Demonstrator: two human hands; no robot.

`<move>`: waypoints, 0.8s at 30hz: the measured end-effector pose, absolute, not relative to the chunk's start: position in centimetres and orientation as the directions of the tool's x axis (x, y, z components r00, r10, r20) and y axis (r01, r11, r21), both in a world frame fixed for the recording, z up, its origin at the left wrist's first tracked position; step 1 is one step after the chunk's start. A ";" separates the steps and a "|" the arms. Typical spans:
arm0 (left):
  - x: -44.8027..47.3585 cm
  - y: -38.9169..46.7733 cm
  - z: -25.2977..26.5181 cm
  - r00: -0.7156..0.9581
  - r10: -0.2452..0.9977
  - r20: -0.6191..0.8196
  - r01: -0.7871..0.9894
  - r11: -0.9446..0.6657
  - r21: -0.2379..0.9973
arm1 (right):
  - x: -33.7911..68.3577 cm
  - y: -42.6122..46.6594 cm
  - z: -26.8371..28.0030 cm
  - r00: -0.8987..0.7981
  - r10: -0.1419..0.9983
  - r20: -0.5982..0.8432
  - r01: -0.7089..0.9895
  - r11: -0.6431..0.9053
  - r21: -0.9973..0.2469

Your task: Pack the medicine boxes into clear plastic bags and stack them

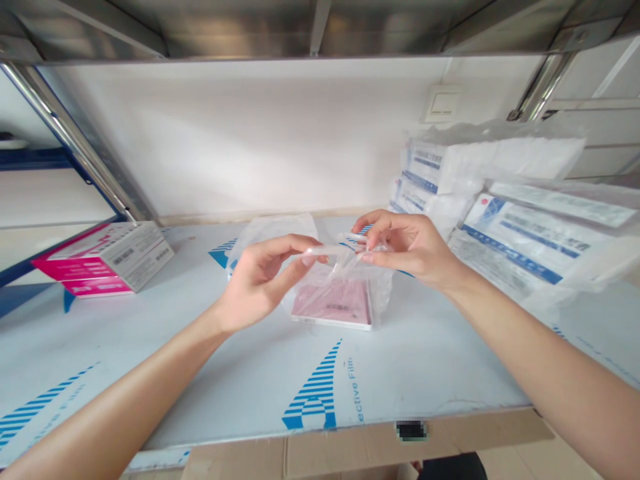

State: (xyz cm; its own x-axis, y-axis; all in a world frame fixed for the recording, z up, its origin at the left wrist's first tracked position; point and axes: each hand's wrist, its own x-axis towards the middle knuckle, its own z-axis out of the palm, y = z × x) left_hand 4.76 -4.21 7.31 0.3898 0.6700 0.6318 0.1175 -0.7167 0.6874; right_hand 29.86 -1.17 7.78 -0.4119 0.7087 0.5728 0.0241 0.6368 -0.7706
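Bag point(341, 270) is pinched by left hand point(265, 280) and right hand point(407, 247), shelf point(235, 380) stretching between it and front edge point(240, 437).

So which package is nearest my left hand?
The flat pink package, seen through clear plastic; magenta packaging sits farther left, blue-and-white packages farther right.

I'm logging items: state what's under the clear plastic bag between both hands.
A flat, white-edged pink box shows through the clear plastic bag. Crumpled folds obscure its back edge; the box's contents are hidden.
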 end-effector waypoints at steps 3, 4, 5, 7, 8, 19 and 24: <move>4.0 -3.9 8.3 0.347 0.721 0.600 -0.151 -0.588 0.795 | 30.3 -0.8 7.7 -0.362 0.751 0.552 0.076 0.614 -0.785; 3.6 -3.8 8.8 0.376 0.717 0.587 -0.203 -0.554 0.807 | 30.5 -0.8 7.8 -0.358 0.754 0.551 0.096 0.617 -0.781; 3.1 -3.8 9.3 0.432 0.704 0.563 -0.220 -0.523 0.823 | 30.7 -0.8 8.0 -0.367 0.749 0.551 0.114 0.625 -0.773; 2.3 -4.0 10.3 0.575 0.659 0.484 -0.155 -0.493 0.856 | 31.1 -1.1 8.5 -0.409 0.717 0.565 0.135 0.660 -0.739; 2.0 -4.2 10.7 0.640 0.633 0.436 -0.079 -0.510 0.856 | 31.2 -1.3 8.7 -0.436 0.693 0.574 0.138 0.682 -0.718; 3.5 -6.4 10.2 0.753 0.543 0.373 0.635 -0.747 -0.195 | 30.4 -4.9 10.7 -0.707 0.439 0.554 0.363 0.898 -0.248; 3.3 -6.4 10.2 0.809 0.366 0.460 0.473 -0.870 -0.139 | 30.0 -5.7 10.9 -0.797 0.332 0.505 0.222 0.938 -0.267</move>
